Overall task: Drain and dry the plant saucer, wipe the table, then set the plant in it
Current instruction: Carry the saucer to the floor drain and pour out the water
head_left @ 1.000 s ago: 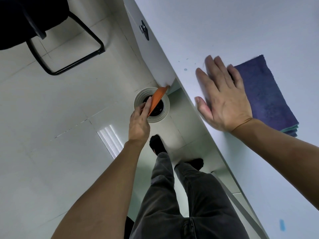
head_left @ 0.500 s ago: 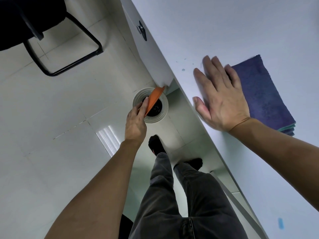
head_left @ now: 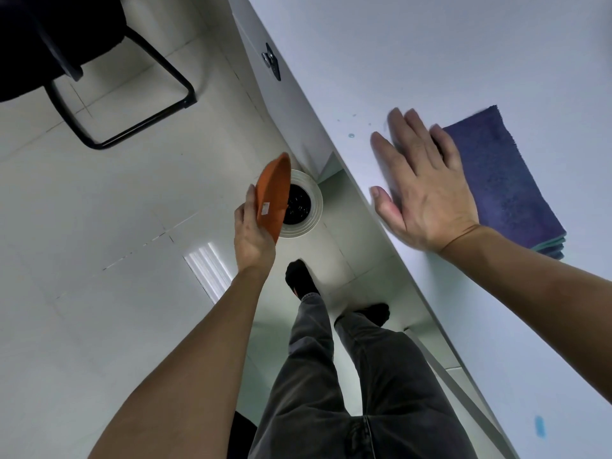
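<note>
Draining under way: left hand grips tipped saucer over bin; right hand flat, unclenched on table; drying, wiping, placing remain.

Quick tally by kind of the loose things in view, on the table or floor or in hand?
Saucer: 1, held tilted by the left hand
Bin: 1
Cloth stack: 1
Chair: 1
Total: 4

The left hand holds the saucer tilted above the bin on the floor, left of the table. The right hand lies flat on the table edge, just left of the folded cloth.
</note>
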